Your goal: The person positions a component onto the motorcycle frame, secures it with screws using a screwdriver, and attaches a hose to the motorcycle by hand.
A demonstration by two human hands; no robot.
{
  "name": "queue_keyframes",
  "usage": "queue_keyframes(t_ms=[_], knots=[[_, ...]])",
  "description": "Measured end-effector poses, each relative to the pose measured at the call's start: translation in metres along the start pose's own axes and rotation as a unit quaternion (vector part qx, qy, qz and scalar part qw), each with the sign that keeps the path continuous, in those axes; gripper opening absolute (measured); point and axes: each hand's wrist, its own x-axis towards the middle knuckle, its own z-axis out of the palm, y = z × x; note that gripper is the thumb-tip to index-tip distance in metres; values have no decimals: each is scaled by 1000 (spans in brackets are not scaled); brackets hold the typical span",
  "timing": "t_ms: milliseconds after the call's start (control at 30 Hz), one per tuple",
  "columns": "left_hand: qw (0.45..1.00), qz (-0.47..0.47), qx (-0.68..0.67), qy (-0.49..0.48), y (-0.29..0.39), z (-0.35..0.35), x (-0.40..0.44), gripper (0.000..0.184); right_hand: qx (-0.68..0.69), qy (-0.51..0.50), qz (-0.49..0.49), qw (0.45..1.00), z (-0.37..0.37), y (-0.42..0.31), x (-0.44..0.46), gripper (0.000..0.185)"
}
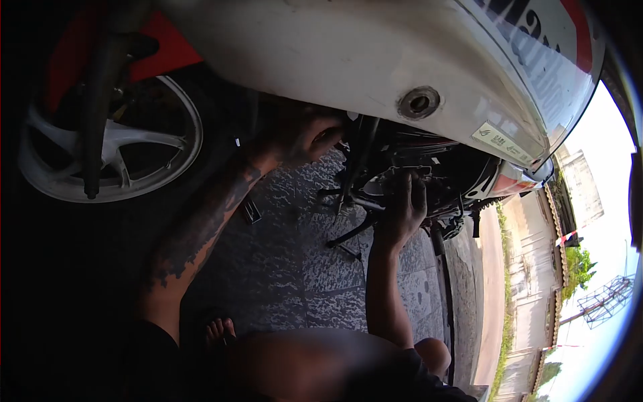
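Note:
A motorcycle with a pale fairing (321, 53) fills the upper part of the head view. My left hand (311, 139) reaches under the fairing's lower edge, its fingers curled and partly in shadow. What they grip is too dark to make out. Farther right, my right hand (407, 204) is raised against the dark engine area (435, 171), fingers pressed together at its lower side. Any small item between those fingertips is hidden. Below the engine, the motorcycle's stand (351, 234) extends over the tiled floor (321, 268).
The white spoked front wheel (144, 137) and red fender (164, 50) are at the left. A small dark rectangular object (251, 212) lies on the floor near my left forearm. My bare foot (220, 329) rests below. A road (492, 268) and wall (532, 281) appear at right.

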Motion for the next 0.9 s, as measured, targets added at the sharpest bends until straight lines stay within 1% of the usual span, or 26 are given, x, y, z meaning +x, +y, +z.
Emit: queue_keyframes(t_ms=[33, 67, 133, 167, 200, 267, 300, 333, 400, 433, 467, 500, 533, 567, 600, 667, 733, 767, 800, 867, 900], knots=[[999, -26, -27, -14, 1, 1, 0, 15, -7, -7, -3, 1000, -1, 1, -1, 20], [999, -18, -31, -29, 0, 2, -1, 15, -2, 9, 2, 1000, -2, 2, -3, 20], [988, -102, -79, -88, -2, 0, -1, 17, -33, -17, 20, 999, 4, -6, -5, 25], [990, -61, -85, -92, -3, -1, 2, 18, -33, -3, 29, 999, 7, -8, -4, 26], [989, -53, -87, -107, -1, -3, 2, 18, 1, -5, 34, 999, 10, -10, -4, 24], [991, -77, -48, -97, 12, -12, 7, 21, 13, -1, 8, 1000, 14, -3, -2, 22], [991, -86, -79, -72, 16, -10, 9, 25, 18, 11, 13, 1000, 16, -3, -1, 22], [990, -82, -81, -85, 19, -10, 11, 25, 35, 14, 12, 999, 18, -3, -1, 22], [981, -127, -104, -104, 23, -14, 12, 27, 54, 28, 21, 998, 19, -4, -1, 22], [985, -123, -75, -96, 19, -12, 9, 27, 73, 24, 36, 996, 20, -5, -1, 22], [976, -138, -2, -170, 12, -16, 7, 22, 92, 21, 52, 994, 20, -6, -2, 22], [986, -98, -6, -133, 9, -12, 5, 23, 96, 32, 61, 993, 20, -6, -3, 22], [994, -57, -13, -94, 7, -8, 5, 24, 73, 21, 52, 996, 20, -7, -2, 22], [993, -55, -15, -106, 5, -7, 3, 24, 48, 8, 44, 998, 19, -7, -1, 21], [992, -67, 1, -106, 6, -8, 3, 24, 50, 17, 53, 997, 18, -3, 0, 21], [990, -78, 14, -117, 7, -7, 5, 24, 39, 17, 5, 999, 16, 4, 3, 19], [976, -142, -95, -137, 13, -9, 4, 24, 50, 17, 33, 998, 11, 2, -2, 19], [976, -142, -91, -141, 10, -11, 4, 24, 62, -2, 28, 998, 12, -1, 3, 18], [975, -138, -84, -154, 7, -12, 3, 25, 66, 2, 31, 997, 12, 0, 3, 18], [973, -132, -77, -170, 1, -6, 0, 25, 30, 2, 2, 1000, 11, 4, 2, 20], [974, -142, -108, -140, -2, -2, -1, 25, 34, 4, 3, 999, 10, 6, 2, 20]])
